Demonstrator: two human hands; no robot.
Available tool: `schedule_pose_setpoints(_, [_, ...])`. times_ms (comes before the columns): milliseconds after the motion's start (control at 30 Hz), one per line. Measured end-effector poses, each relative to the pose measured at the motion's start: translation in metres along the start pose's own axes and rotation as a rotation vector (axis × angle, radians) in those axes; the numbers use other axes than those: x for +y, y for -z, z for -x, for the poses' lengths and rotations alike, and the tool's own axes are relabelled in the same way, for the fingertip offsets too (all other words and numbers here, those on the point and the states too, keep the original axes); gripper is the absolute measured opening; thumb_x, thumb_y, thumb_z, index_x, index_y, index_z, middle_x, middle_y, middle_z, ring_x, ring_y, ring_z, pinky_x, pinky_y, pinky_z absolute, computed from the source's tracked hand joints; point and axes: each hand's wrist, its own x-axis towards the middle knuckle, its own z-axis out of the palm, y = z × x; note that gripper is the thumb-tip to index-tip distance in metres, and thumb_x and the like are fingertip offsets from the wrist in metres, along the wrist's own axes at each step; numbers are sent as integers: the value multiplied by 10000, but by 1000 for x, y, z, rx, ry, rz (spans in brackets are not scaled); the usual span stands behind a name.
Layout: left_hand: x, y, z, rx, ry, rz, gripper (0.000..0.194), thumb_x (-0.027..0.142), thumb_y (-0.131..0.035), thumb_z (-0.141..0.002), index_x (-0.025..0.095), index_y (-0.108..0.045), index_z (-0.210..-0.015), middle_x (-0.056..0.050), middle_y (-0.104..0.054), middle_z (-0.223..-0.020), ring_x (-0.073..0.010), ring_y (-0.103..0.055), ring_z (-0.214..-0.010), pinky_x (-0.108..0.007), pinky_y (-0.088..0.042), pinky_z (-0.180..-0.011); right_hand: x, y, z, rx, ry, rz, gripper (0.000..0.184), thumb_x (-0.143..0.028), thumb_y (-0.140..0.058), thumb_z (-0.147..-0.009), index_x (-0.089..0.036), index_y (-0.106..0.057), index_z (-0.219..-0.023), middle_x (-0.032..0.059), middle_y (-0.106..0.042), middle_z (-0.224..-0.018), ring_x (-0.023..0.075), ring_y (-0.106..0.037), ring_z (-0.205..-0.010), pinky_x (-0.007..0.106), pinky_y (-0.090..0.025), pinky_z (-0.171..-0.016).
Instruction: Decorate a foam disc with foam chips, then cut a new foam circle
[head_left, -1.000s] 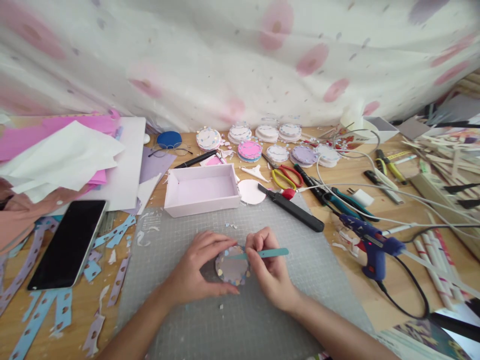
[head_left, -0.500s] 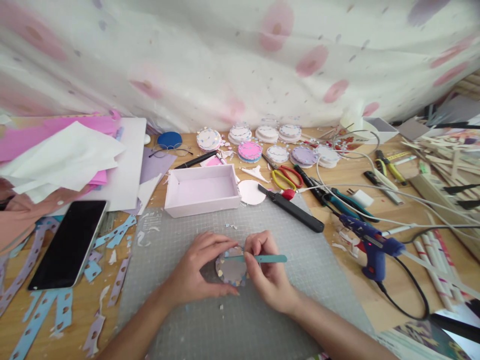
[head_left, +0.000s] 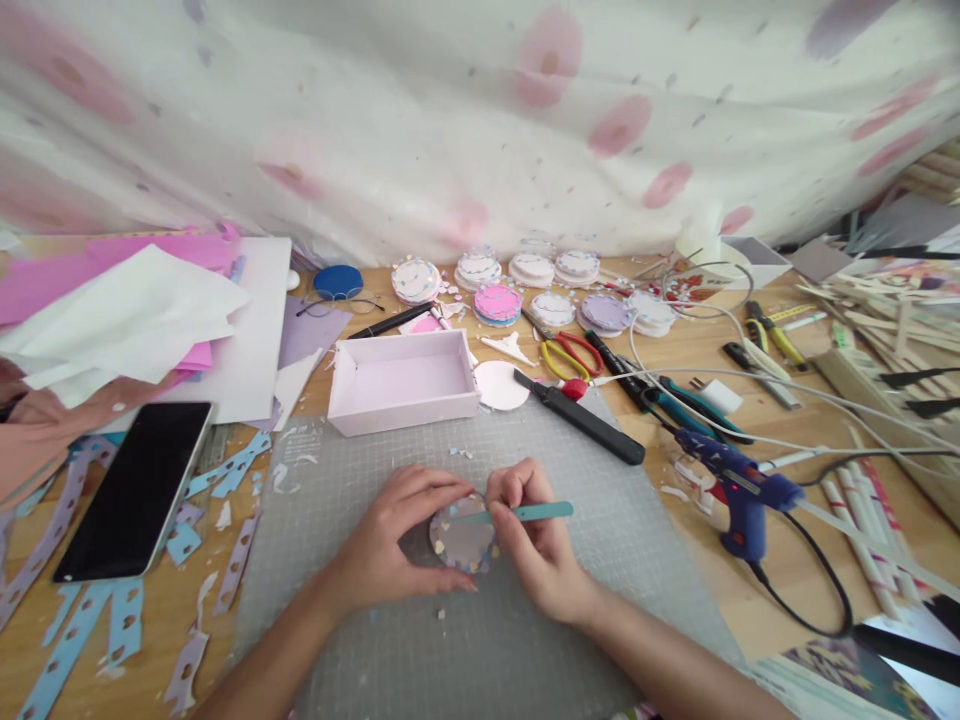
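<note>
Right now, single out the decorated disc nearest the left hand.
The pastel-edged disc on the gray cutting mat, cupped by the left hand. The other decorated discs are grouped farther back on the wooden table.

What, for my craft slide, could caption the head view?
Left hand curves around a pastel-trimmed disc; right hand holds a teal tool over it.

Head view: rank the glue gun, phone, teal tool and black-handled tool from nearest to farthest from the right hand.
1. Teal tool: held in the right hand.
2. Black-handled tool: beyond that hand, slightly right.
3. Glue gun: well off to the right.
4. Phone: far left, past the left hand.
</note>
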Motion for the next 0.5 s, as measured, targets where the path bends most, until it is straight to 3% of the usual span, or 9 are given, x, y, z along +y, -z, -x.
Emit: schedule_pose_setpoints(500, [1,2,-1,-35,79,65,732,502,-796,-657,274,-548,-1306,-88,-606,-1217,-256,-554,-1117,-430,-414,-1009,-1,-1,-3,18,-35,-77,172,-302,-445,-981,-250,-336,-858,-39,-368,-783,124,-327,-656,247,-328,-594])
